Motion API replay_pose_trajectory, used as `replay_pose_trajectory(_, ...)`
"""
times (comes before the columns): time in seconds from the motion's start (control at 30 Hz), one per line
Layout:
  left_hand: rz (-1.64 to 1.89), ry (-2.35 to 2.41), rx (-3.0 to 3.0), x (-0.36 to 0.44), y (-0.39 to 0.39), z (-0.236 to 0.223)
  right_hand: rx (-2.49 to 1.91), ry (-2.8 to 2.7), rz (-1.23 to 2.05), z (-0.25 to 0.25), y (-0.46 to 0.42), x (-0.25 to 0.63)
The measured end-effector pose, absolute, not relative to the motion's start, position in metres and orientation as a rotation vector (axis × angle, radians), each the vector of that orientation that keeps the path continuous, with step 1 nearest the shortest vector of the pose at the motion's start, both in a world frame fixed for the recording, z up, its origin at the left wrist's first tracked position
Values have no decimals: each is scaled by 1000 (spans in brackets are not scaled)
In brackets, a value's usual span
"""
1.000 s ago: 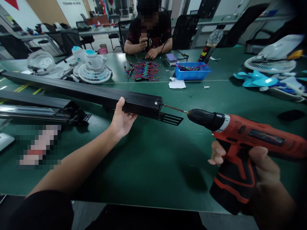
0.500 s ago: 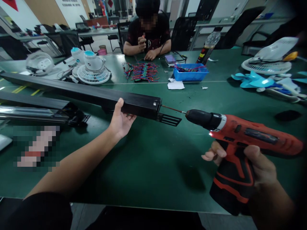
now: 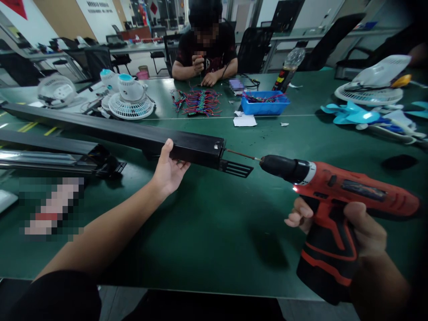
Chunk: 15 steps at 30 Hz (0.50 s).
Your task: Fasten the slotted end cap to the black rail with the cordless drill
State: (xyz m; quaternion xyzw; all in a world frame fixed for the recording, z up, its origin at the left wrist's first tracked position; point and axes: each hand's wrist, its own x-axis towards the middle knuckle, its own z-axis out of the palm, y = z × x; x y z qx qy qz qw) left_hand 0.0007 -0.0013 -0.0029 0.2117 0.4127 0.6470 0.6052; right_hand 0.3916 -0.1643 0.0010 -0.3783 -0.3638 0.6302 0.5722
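A long black rectangular housing (image 3: 197,145) runs from the far left to the middle of the table. My left hand (image 3: 170,171) is closed on its near side, thumb on top and fingers underneath. A slotted black bracket (image 3: 238,168) sticks out below the housing's right end. In my right hand (image 3: 364,227) is a red and black cordless drill (image 3: 347,187), gripped by its handle with a finger at the trigger and its light glowing. The drill's long thin bit (image 3: 242,154) reaches to the open end of the housing; whether its tip touches a screw is hidden.
More black housings (image 3: 50,151) lie at the left. White fan parts (image 3: 130,100) stand behind them, and blue fan blades (image 3: 354,112) lie at the right. A blue bin (image 3: 265,104), wired circuit boards (image 3: 201,101) and a bottle (image 3: 289,69) are near a co-worker (image 3: 205,44) seated opposite.
The drill's handle has swung slightly down and to the right, while the bit stays at the housing's end. My left hand and the housing have hardly moved.
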Motion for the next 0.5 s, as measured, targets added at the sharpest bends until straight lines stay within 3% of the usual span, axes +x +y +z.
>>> replay_pose_trajectory(0.3, 1633, 1212, 501, 0, -23, 0, -907, -878, 1422, 6, -161, 397)
replay_pose_trajectory(0.43, 1877, 1236, 860, 4, -49, 35, -941, -867, 1394, 10, -158, 400)
replay_pose_trajectory(0.5, 1759, 1212, 1093, 9, -53, 65, -951, -802, 1404, 13, -155, 400)
